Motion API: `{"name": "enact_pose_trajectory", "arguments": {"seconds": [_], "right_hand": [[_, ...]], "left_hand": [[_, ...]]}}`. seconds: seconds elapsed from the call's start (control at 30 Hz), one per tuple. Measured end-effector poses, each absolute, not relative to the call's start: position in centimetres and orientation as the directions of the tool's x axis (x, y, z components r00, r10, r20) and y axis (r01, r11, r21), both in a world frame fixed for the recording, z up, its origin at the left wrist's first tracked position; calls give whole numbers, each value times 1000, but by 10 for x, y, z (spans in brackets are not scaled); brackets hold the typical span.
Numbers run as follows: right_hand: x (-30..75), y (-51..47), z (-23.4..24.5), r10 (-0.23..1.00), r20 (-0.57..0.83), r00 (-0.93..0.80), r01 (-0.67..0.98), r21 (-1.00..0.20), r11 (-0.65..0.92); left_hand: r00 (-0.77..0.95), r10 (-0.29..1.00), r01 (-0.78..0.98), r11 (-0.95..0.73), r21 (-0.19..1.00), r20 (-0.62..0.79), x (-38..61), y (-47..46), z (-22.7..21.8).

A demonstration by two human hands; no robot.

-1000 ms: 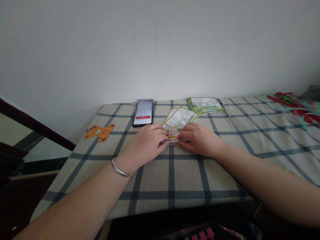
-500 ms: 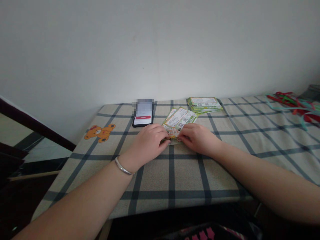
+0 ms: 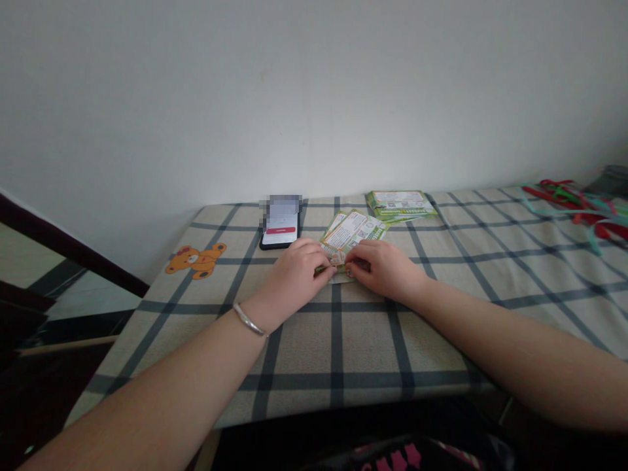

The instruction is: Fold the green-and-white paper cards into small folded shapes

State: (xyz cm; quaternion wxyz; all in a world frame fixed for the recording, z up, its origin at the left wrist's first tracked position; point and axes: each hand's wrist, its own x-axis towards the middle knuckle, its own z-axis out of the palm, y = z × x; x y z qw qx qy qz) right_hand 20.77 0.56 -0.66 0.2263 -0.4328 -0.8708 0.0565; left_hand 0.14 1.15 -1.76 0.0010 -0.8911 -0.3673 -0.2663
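Note:
Both my hands rest on the checked tablecloth (image 3: 343, 340) at its middle. My left hand (image 3: 293, 280), with a silver bangle on the wrist, pinches the left end of a small printed card (image 3: 338, 260). My right hand (image 3: 385, 269) pinches the same card's right end, fingers curled. The card lies at the near edge of a fanned bunch of green-and-white leaflets (image 3: 352, 230), and most of it is hidden under my fingers.
A phone (image 3: 281, 221) with a lit screen lies just behind my left hand. A neat stack of green leaflets (image 3: 400, 203) sits near the wall. Red and green ribbons (image 3: 579, 203) lie at the far right. A bear print (image 3: 195, 258) marks the cloth's left side.
Both hands have slid a little away from me and drawn closer together over the card, covering more of it.

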Motion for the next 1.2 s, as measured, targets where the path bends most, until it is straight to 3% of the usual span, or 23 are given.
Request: {"name": "enact_pose_trajectory", "arguments": {"seconds": [0.2, 0.77, 1.0, 1.2], "right_hand": [[207, 13, -12, 785, 329, -525, 739, -281, 612], [205, 15, -16, 735, 417, -535, 691, -284, 664], [208, 14, -13, 734, 386, -559, 719, -215, 661], [211, 16, -13, 753, 362, -549, 707, -280, 650]], "left_hand": [[516, 709, 671, -683, 288, 480, 1, 18, -25], [525, 712, 717, -665, 209, 466, 2, 14, -21], [552, 667, 619, -730, 290, 501, -6, 18, -26], [555, 691, 619, -715, 325, 462, -5, 16, -26]]}}
